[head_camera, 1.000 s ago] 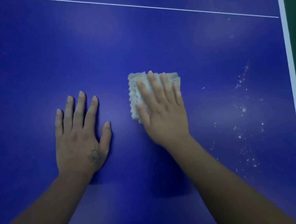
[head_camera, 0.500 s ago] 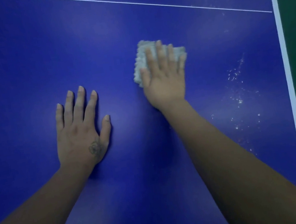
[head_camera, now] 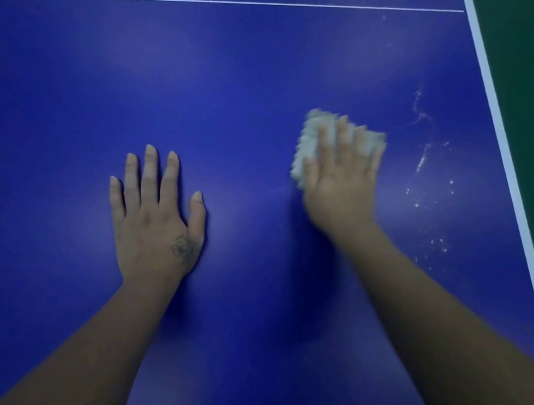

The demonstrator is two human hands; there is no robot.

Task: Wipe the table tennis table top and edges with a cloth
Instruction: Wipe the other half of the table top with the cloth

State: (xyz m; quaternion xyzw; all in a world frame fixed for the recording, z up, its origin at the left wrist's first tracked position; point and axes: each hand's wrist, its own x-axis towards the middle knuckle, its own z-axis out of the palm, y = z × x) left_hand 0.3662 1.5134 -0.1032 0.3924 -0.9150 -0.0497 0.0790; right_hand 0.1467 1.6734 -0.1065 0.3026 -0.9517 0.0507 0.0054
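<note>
right hand (head_camera: 339, 188) presses cloth (head_camera: 311, 147) flat; left hand (head_camera: 154, 226) rests open.

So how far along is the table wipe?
Looks done: the table top around the flat left hand shows plain blue. In hand: the right hand presses the cloth on the top, blurred as if mid-stroke. Left: white specks and smears between the cloth and the white edge line; the edge is not yet reached.
</note>
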